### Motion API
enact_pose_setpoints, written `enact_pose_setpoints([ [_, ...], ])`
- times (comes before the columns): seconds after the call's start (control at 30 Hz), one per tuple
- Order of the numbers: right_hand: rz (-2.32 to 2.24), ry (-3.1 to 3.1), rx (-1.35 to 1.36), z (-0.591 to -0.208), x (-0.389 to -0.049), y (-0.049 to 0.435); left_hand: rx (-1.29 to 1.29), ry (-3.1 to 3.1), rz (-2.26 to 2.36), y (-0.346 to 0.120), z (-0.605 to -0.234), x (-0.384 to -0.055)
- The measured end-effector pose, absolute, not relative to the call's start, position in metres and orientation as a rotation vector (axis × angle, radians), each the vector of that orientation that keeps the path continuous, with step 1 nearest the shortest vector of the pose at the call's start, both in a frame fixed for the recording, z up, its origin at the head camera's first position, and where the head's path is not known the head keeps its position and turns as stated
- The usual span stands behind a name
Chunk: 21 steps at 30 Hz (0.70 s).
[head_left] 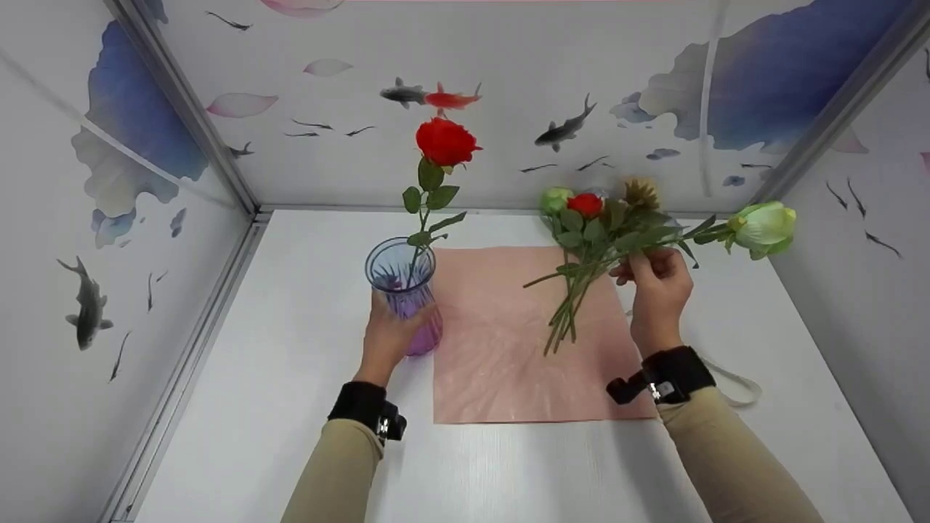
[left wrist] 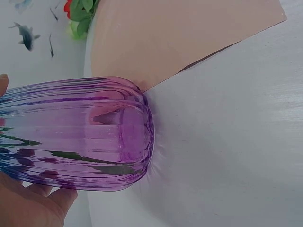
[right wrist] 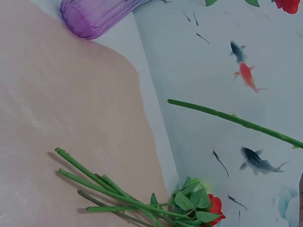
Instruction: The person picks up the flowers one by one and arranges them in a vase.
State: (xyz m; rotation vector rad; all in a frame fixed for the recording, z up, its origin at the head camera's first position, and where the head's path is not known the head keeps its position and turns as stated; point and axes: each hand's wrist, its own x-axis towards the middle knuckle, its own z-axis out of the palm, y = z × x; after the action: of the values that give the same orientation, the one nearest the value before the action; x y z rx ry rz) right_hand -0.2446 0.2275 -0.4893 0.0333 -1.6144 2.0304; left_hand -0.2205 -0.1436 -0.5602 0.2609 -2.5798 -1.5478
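My left hand (head_left: 389, 335) grips a ribbed glass vase (head_left: 423, 340), blue at the rim and purple below. One red rose (head_left: 445, 142) stands in the vase, its leafy stem leaning out over the rim. In the left wrist view the fingers wrap the side of the purple glass (left wrist: 113, 137). My right hand (head_left: 660, 294) pinches the stem of a pale green rose (head_left: 763, 229), whose bloom points right. That green stem (right wrist: 236, 120) crosses the right wrist view with its cut end free. Beneath it lie several flowers, including another red rose (head_left: 585, 205) and a brownish bloom (head_left: 641, 192).
A pink sheet of paper (head_left: 501, 363) lies on the white table (head_left: 494, 472), under the loose stems (right wrist: 113, 191) and beside the vase. A pale ribbon loop (head_left: 748, 392) lies near the right wrist. Printed walls enclose the table at the back and sides.
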Motion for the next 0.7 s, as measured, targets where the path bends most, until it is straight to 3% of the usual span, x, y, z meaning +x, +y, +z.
enact_pose_setpoints([
  [0.7,2.160,-1.548,0.154,-0.467,-0.239,0.205,0.302,-2.564,-1.597,-0.143,-0.557,-0.220],
])
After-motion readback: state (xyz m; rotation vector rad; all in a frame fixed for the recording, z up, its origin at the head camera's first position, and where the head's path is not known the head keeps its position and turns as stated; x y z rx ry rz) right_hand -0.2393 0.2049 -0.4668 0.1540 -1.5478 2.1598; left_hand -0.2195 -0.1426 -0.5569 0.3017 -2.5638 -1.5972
